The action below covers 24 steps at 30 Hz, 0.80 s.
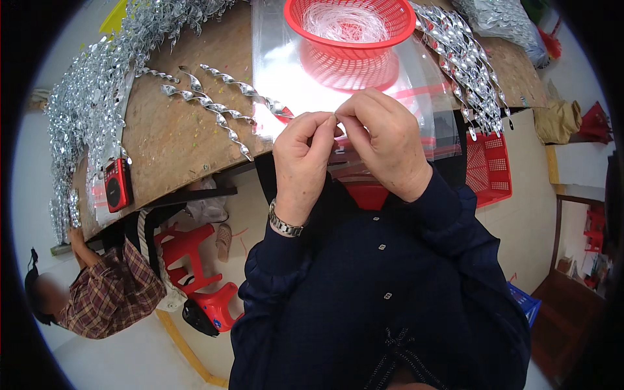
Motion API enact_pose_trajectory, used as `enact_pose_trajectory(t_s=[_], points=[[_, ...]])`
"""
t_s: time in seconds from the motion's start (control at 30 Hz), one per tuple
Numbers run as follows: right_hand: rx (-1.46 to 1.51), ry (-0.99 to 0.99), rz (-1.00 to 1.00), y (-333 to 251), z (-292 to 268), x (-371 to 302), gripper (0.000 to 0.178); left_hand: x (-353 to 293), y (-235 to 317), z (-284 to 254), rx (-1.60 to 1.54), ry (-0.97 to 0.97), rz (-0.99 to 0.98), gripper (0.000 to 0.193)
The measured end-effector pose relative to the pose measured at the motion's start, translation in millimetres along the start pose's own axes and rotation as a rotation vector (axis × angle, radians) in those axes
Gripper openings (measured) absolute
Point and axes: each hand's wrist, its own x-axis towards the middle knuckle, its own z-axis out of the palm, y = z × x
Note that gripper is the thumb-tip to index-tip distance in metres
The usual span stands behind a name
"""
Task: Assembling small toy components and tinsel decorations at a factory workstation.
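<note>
My left hand (300, 162) and my right hand (385, 144) meet over the near edge of the table, thumbs and index fingers pinched together tip to tip. Whatever sits between the fingertips is too small to make out. A twisted silver strip (276, 108) reaches up to the knuckles of my left hand; whether it is held or just lies there, I cannot tell. To its left, several more silver spirals (208, 103) lie loose on the brown table (169, 143). Beyond my hands a red mesh basket (351, 47) holds a coil of clear thread (343, 23).
Clear plastic sheets (279, 62) lie under the basket. Silver strips hang in a bunch (465, 58) on the right and in a thick mass (91, 97) on the left. A red radio (117, 185) stands at the table edge. Another person (117, 286) works at lower left, near red stools (192, 257).
</note>
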Motion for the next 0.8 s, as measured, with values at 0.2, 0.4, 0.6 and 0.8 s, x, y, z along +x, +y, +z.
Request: enact_pose_trajectory(t_s=[0.2, 0.4, 0.6, 0.8], points=[[0.034, -0.008, 0.044, 3, 1, -1, 0.007, -1, 0, 1, -0.041, 0.002, -0.009, 0.015], [0.218, -0.004, 0.148, 9, 3, -3, 0.006, -1, 7, -4, -0.088, -0.029, -0.171, 0.018], [0.505, -0.095, 0.346, 15, 7, -6, 0.004, 0, 9, -3, -0.17, -0.034, -0.194, 0.017], [0.626, -0.139, 0.457, 16, 9, -8, 0.005, 0, 5, -3, -0.141, -0.029, -0.169, 0.014]])
